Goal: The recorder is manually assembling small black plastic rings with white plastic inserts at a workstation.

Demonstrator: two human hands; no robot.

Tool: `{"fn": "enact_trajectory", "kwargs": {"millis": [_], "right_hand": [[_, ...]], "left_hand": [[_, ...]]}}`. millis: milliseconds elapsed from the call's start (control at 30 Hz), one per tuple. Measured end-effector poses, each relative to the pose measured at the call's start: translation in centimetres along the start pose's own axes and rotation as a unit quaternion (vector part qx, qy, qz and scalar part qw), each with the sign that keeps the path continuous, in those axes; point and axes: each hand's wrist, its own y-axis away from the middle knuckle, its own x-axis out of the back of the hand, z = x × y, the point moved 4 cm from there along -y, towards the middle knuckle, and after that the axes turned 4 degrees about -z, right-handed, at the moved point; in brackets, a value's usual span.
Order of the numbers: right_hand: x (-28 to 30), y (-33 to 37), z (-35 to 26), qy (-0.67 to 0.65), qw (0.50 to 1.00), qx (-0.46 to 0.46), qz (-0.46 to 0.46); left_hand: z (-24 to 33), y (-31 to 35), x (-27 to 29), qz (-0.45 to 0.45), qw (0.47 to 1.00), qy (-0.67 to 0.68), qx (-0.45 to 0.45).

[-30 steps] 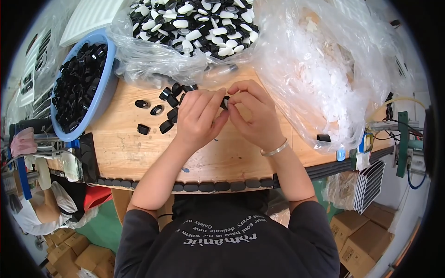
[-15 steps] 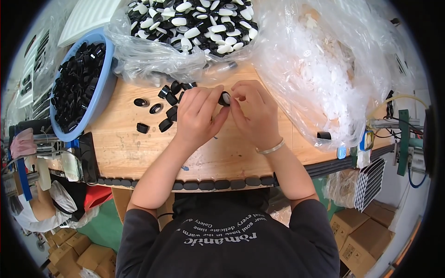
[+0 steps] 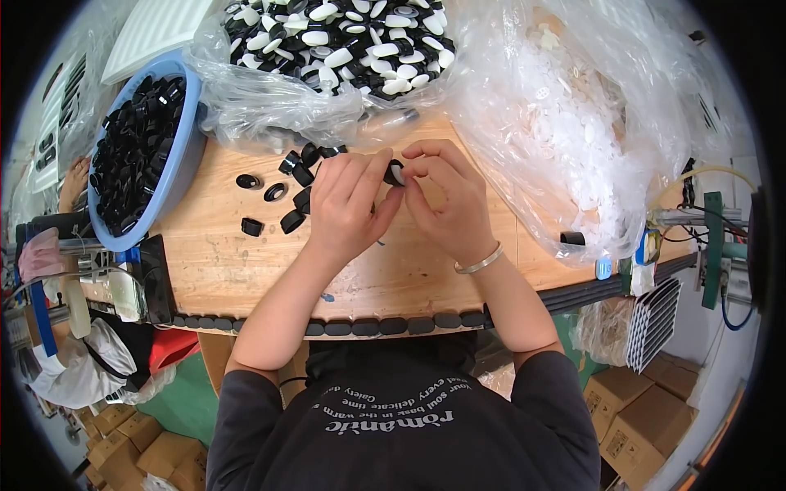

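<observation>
Evidently your left hand [image 3: 350, 196] has the black cap [image 3: 390, 173] pinched at its fingertips, above the table [image 3: 237, 278], a white piece [image 3: 398, 173] showing on its right side. Your right hand [image 3: 449, 192] has its fingertips close against that side; I cannot tell whether they pinch or only touch. An off-centre push could leave the white piece crooked, or pop the cap from so small a hold. Dropped leftward, it might get lost among the loose caps [image 3: 292, 221] beside your left hand, and a careless wrist could scatter those. Farther right, dragging the slack bag [image 3: 524, 217] could shift the stray cap [image 3: 572, 238] at its edge.
</observation>
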Motion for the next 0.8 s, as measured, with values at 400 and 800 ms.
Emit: {"fn": "enact_trajectory", "kwargs": {"millis": [400,800], "right_hand": [[-0.11,0.08,-0.62,0.047,0.997,0.046,-0.029],[-0.05,0.00,0.01,-0.045,0.997,-0.054,-0.027]], "left_hand": [[-0.14,0.02,0.10,0.000,1.000,-0.020,0.010],[-0.43,0.17,-0.08,-0.005,1.000,-0.021,0.016]]}}
